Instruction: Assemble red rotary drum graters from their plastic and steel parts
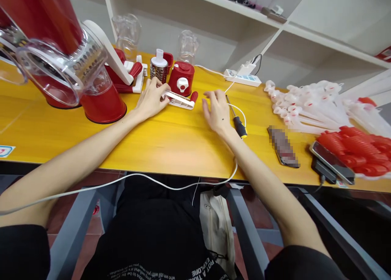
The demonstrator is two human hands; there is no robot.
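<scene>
My left hand (152, 97) pinches the near end of a white crank handle (180, 100), which lies low over the table and has a red knob (194, 96) at its other end. Just behind the crank stands a red grater base (181, 78) with a white dial on its front. A metal grater drum (159, 70) with a white stem stands upright behind my left fingers. To the right, my right hand (217, 111) hovers or rests palm-down with fingers apart and nothing visible in it. A screwdriver (240, 125) with a black and yellow handle lies beside it.
Assembled red rotary graters (104, 103) crowd the left. A white power strip (242, 77) stands against the shelf. On the right lie phones (282, 147), white plastic parts (317, 105) and red ribbed parts (357, 147). A white cable (180, 188) runs across my lap.
</scene>
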